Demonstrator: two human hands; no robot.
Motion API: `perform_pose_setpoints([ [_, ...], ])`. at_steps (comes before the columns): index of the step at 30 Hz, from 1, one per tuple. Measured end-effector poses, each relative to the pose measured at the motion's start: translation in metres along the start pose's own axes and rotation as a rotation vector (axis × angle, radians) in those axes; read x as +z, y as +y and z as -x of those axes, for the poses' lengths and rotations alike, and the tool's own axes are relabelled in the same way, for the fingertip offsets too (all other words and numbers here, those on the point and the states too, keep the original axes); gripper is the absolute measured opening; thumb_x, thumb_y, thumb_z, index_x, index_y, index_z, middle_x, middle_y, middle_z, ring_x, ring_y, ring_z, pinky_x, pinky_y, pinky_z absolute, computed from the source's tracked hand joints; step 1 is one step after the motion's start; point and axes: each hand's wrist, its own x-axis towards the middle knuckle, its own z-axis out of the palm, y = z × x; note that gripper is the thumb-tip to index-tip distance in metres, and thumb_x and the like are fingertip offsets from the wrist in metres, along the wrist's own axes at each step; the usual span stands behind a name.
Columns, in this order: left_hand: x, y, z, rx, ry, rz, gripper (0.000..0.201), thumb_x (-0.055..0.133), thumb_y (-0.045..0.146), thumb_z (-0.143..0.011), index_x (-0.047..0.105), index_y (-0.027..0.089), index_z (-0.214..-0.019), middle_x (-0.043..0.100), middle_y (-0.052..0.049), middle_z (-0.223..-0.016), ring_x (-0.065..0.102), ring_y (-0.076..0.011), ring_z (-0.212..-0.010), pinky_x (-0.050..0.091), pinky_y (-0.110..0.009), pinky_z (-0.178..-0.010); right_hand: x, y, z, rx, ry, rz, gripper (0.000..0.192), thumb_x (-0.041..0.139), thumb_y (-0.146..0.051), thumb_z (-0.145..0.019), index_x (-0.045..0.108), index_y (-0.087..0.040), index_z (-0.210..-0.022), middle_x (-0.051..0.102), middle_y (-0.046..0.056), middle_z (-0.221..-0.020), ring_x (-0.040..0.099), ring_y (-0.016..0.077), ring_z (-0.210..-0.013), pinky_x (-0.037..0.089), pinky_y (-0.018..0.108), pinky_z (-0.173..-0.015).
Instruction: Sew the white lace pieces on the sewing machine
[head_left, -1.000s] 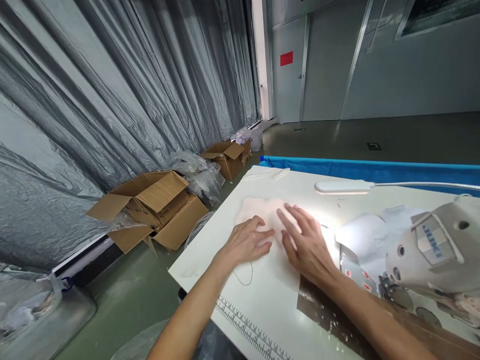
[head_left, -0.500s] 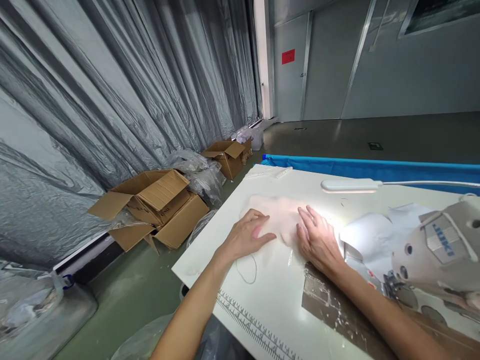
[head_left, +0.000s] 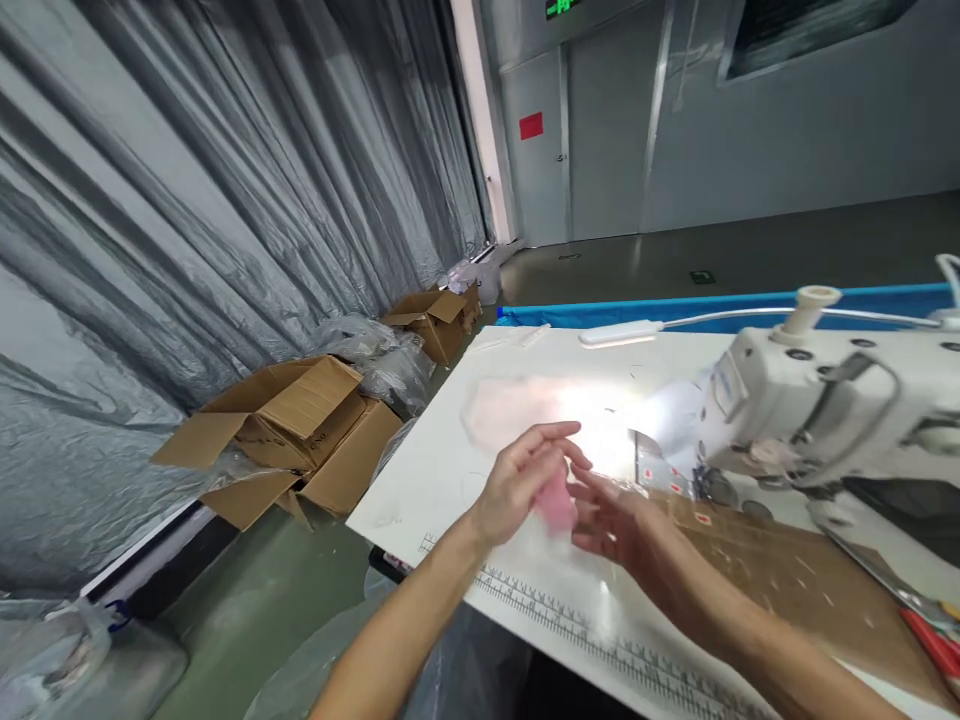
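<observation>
Nearest the camera, printed along the front edge of the white sewing table (head_left: pixel 450 470): a ruler scale (head_left: pixel 570 625). Just above it, lifted off the tabletop and blurred: left hand (head_left: pixel 521 478) with fingers curled and pinched on a small pink piece of fabric (head_left: pixel 555 503). Right beside it, touching or nearly touching the same piece: right hand (head_left: pixel 619 520), palm turned inward, fingers loosely spread; grip on the piece impossible to tell through the blur. Farther back on the table, well lit and apart from the hands: a pale pink fabric piece (head_left: pixel 499 408) lying flat. To the right, over a brown patch of tabletop (head_left: pixel 750 560): white sewing machine (head_left: pixel 817 400), needle end toward the hands. Beyond it, stretched out over the table on a thin arm: a slim white lamp (head_left: pixel 619 333). Behind the table's far edge: a blue tarp (head_left: pixel 600 312). On the green floor to the left, open cardboard boxes (head_left: pixel 292 430) and clear plastic bags (head_left: pixel 375 350) against a grey plastic curtain (head_left: pixel 187 200). At the far end: a grey door (head_left: pixel 534 150) bearing a red sign (head_left: pixel 531 126).
</observation>
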Motion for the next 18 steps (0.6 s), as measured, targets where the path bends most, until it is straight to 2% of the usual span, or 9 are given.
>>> perform_pose_setpoints([
  [2,0.021,0.003,0.012,0.053,-0.106,-0.131,0.044,0.045,0.028,-0.094,0.042,0.019,-0.137,0.058,-0.013,-0.123,0.061,-0.0186,-0.093,0.051,-0.033,-0.081,0.004,-0.004,0.016,0.009,-0.101,-0.164,0.054,0.027,-0.055,-0.097,0.047,-0.026,-0.138,0.057,0.012,-0.128,0.059,0.0260,-0.112,0.051,0.047,-0.092],
  [4,0.037,0.005,0.021,0.171,-0.207,-0.335,0.057,0.041,0.016,-0.091,0.026,0.022,-0.146,0.046,-0.015,-0.140,0.054,-0.0238,-0.118,0.047,-0.041,-0.098,0.004,-0.009,0.031,0.003,-0.165,-0.250,0.053,0.025,-0.052,-0.097,0.051,-0.025,-0.135,0.061,0.012,-0.122,0.060,0.0256,-0.109,0.052,0.046,-0.089],
  [6,0.050,0.005,0.025,0.306,-0.276,-0.576,0.079,0.047,0.012,-0.085,0.006,0.023,-0.151,0.032,-0.016,-0.151,0.037,-0.0293,-0.137,0.035,-0.050,-0.110,0.001,-0.013,0.043,-0.025,-0.142,-0.275,0.046,0.039,-0.048,-0.095,0.057,-0.024,-0.130,0.063,0.011,-0.118,0.061,0.0252,-0.106,0.051,0.044,-0.090],
  [9,0.061,0.005,0.023,0.398,-0.313,-0.826,0.114,0.066,0.021,-0.077,-0.023,0.021,-0.148,0.015,-0.022,-0.156,0.020,-0.0370,-0.144,0.029,-0.058,-0.111,-0.010,-0.014,0.064,-0.020,0.012,-0.222,0.046,0.063,-0.039,-0.087,0.057,-0.025,-0.130,0.066,0.008,-0.112,0.062,0.0228,-0.102,0.048,0.041,-0.094],
  [11,0.065,0.005,0.020,0.399,-0.378,-0.896,0.130,0.076,0.035,-0.073,-0.031,0.020,-0.145,0.012,-0.024,-0.157,0.018,-0.0402,-0.144,0.030,-0.062,-0.109,-0.020,-0.011,0.083,-0.021,0.145,-0.110,0.045,0.068,-0.038,-0.084,0.060,-0.028,-0.127,0.068,0.006,-0.106,0.063,0.0216,-0.098,0.049,0.040,-0.092],
  [13,0.066,0.005,0.017,0.393,-0.477,-0.947,0.131,0.078,0.046,-0.071,-0.025,0.022,-0.148,0.015,-0.023,-0.156,0.020,-0.0406,-0.143,0.030,-0.062,-0.110,-0.035,-0.005,0.111,-0.104,0.318,0.076,0.031,0.067,-0.035,-0.085,0.068,-0.030,-0.116,0.069,0.006,-0.102,0.063,0.0221,-0.097,0.050,0.039,-0.089],
  [14,0.065,0.004,0.016,0.389,-0.523,-0.976,0.123,0.076,0.048,-0.074,-0.018,0.023,-0.151,0.019,-0.021,-0.156,0.022,-0.0396,-0.143,0.031,-0.061,-0.110,-0.043,-0.003,0.127,-0.173,0.423,0.182,0.024,0.066,-0.033,-0.085,0.072,-0.030,-0.108,0.068,0.006,-0.101,0.062,0.0227,-0.097,0.050,0.038,-0.087],
  [16,0.063,0.001,0.013,0.398,-0.563,-1.018,0.096,0.066,0.042,-0.085,0.000,0.027,-0.154,0.028,-0.015,-0.154,0.030,-0.0353,-0.141,0.039,-0.054,-0.108,-0.064,-0.001,0.166,-0.342,0.695,0.370,0.014,0.063,-0.025,-0.083,0.076,-0.028,-0.089,0.067,0.007,-0.095,0.062,0.0231,-0.091,0.051,0.037,-0.077],
  [18,0.060,-0.008,0.008,0.480,-0.551,-1.025,0.074,0.056,0.036,-0.092,0.014,0.032,-0.153,0.043,-0.009,-0.147,0.044,-0.0307,-0.132,0.047,-0.048,-0.104,-0.089,-0.001,0.208,-0.509,1.070,0.434,0.016,0.063,-0.020,-0.077,0.070,-0.025,-0.064,0.061,0.007,-0.077,0.057,0.0208,-0.073,0.046,0.034,-0.060],
])
